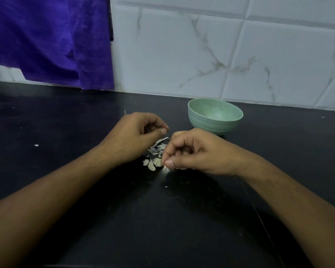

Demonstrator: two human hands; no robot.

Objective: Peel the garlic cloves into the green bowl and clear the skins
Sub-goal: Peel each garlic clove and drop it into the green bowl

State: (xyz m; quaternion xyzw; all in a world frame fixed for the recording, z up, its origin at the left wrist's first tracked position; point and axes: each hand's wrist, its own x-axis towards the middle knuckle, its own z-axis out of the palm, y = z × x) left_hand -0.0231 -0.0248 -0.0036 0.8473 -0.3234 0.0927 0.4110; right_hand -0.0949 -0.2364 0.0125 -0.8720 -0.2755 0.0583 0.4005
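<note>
A small heap of pale garlic skins [156, 151] lies on the black counter between my two hands. My left hand [132, 136] hovers over its left side with fingers curled and thumb against the fingertips; whether it holds anything is hidden. My right hand [193, 151] rests at the heap's right edge, fingers curled, thumb and fingertips pinching a small white scrap of skin [165, 167] against the counter. The green bowl [215, 116] stands upright just behind my right hand; the part of its inside that shows looks bare.
A purple cloth [50, 39] hangs over the back left of the black counter [66, 117]. White marbled wall tiles [220, 55] run behind the bowl. A few tiny white crumbs [36, 145] lie scattered on the counter.
</note>
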